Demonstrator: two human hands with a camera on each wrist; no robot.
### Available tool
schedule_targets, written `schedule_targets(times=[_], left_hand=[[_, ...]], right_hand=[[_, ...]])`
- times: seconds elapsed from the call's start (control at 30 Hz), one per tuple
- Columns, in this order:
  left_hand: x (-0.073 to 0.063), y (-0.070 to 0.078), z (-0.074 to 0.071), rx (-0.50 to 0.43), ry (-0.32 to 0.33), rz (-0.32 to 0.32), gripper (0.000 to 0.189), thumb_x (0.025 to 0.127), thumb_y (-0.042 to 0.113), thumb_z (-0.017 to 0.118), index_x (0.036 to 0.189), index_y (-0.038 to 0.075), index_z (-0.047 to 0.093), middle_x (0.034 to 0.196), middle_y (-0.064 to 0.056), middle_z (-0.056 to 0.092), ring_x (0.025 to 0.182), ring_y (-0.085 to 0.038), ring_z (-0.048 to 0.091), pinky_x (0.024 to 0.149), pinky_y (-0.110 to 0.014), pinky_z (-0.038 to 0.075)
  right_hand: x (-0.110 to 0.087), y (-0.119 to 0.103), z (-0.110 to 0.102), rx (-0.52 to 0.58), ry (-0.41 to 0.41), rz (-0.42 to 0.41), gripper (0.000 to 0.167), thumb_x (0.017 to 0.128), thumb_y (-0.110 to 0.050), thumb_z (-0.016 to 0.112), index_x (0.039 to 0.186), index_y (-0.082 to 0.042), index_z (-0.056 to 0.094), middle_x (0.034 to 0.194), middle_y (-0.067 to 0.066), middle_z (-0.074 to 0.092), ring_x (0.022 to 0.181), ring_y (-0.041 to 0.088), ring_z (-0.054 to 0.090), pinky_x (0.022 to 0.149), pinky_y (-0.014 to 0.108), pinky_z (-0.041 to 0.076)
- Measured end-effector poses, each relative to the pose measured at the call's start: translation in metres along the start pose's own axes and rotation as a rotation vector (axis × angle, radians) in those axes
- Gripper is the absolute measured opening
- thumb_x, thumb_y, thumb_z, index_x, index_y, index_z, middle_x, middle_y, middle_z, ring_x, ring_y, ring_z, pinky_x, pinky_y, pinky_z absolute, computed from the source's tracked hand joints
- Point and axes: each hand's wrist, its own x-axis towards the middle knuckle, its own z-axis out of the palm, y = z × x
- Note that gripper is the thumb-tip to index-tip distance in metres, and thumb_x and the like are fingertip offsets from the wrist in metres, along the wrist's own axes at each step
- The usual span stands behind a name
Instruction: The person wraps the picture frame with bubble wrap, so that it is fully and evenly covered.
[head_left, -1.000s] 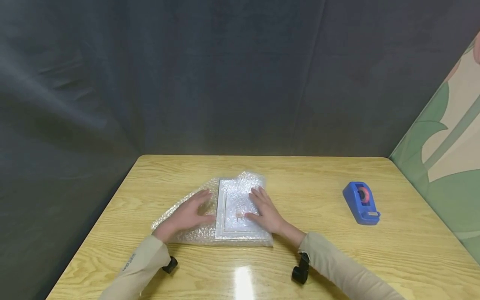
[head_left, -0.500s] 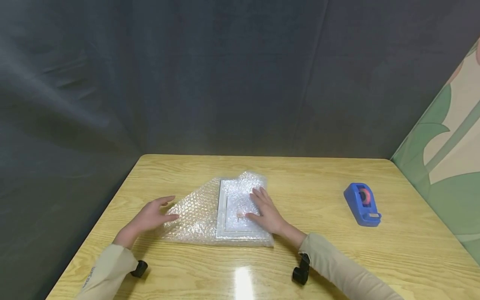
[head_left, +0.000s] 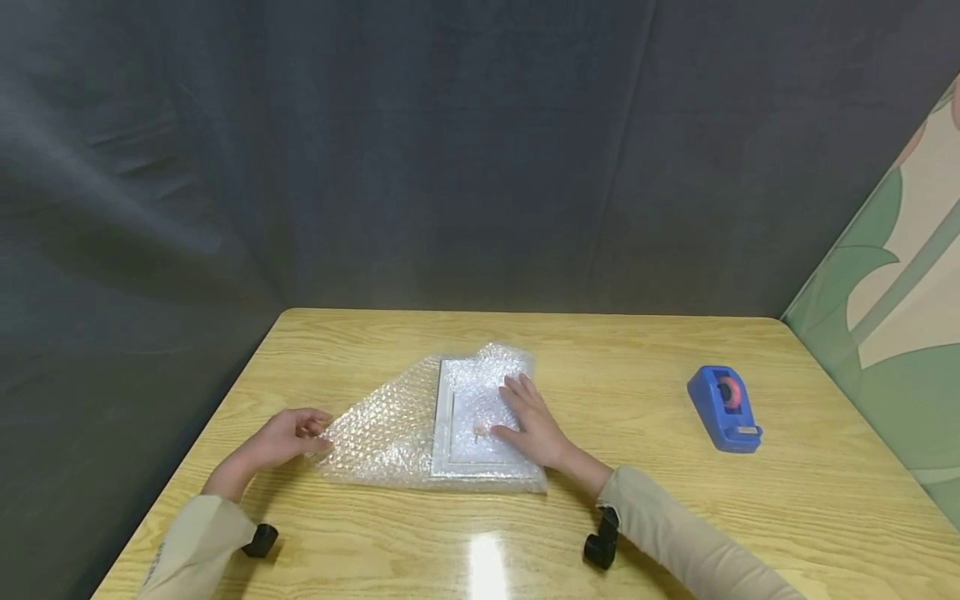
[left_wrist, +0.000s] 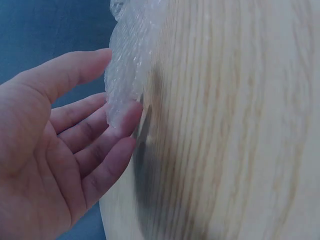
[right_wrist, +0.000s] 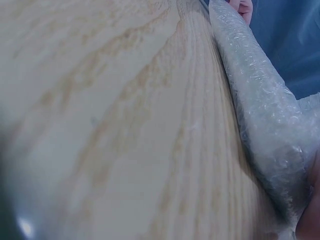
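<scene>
While the right hand (head_left: 534, 429) has stayed laid over the frame (head_left: 442, 429), the left hand (head_left: 281, 437) has travelled across the wrap (head_left: 378, 429) toward the left edge of the surface (head_left: 630, 379) and now reaches the wrap's left tip. Its fingers are more bent than half a second ago; the left wrist view shows them relaxed, apart from the thumb, with the tip of the wrap between. The thumb touches the wrap's edge, but nothing is firmly pinched. For the work, this brings the loose end within the left hand's reach, while the right hand, its fingers straight, seems to steady the frame.

The frame lies a little left of the surface's middle, with wrap stretching from it toward the left edge. Frosted wrap covers its right part; I cannot tell whether a layer also covers the clearer left border.

A blue dispenser (head_left: 707, 407) stands toward the right edge, well apart from both hands. A dark curtain (head_left: 465, 167) hangs beyond the far and left edges, and a patterned panel (head_left: 911, 367) runs along the right. The right hand itself would probably hinder any fold across the frame's right side.
</scene>
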Motion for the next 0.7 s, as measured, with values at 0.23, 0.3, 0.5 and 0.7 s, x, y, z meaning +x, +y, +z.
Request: schedule_targets(times=[0.23, 0.3, 0.5, 0.7], left_hand=[[0.001, 0.001, 0.000, -0.146, -0.067, -0.009, 0.051, 0.084, 0.012, 0.064, 0.122, -0.015, 0.043, 0.086, -0.008, 0.060, 0.067, -0.014, 0.057, 0.058, -0.027, 0.051], [0.002, 0.003, -0.002, -0.149, -0.064, -0.004, 0.049, 0.084, 0.012, 0.063, 0.121, -0.014, 0.044, 0.082, -0.007, 0.059, 0.064, -0.012, 0.056, 0.055, -0.027, 0.050], [0.005, 0.021, -0.007, -0.170, -0.042, 0.052, 0.045, 0.086, 0.012, 0.062, 0.121, -0.011, 0.047, 0.072, -0.006, 0.053, 0.052, -0.010, 0.044, 0.048, -0.027, 0.045], [0.010, 0.056, -0.005, -0.222, -0.013, 0.119, 0.038, 0.088, 0.015, 0.059, 0.117, -0.009, 0.052, 0.084, -0.008, 0.058, 0.064, -0.010, 0.054, 0.058, -0.027, 0.051]], right_hand=[[0.000, -0.001, 0.000, 0.009, 0.010, -0.003, 0.064, 0.082, -0.024, 0.064, 0.132, 0.008, 0.039, 0.143, 0.025, 0.026, 0.135, 0.040, 0.009, 0.107, 0.056, 0.011], [0.000, -0.001, 0.000, 0.008, 0.010, -0.003, 0.064, 0.082, -0.024, 0.065, 0.132, 0.008, 0.039, 0.143, 0.024, 0.026, 0.135, 0.040, 0.009, 0.107, 0.056, 0.011], [-0.001, 0.000, 0.001, -0.011, 0.008, 0.007, 0.064, 0.083, -0.025, 0.064, 0.132, 0.007, 0.039, 0.143, 0.023, 0.026, 0.136, 0.038, 0.009, 0.108, 0.054, 0.012], [-0.001, 0.001, 0.002, -0.027, 0.011, 0.002, 0.064, 0.083, -0.026, 0.064, 0.132, 0.007, 0.039, 0.143, 0.023, 0.026, 0.135, 0.039, 0.009, 0.108, 0.055, 0.012]])
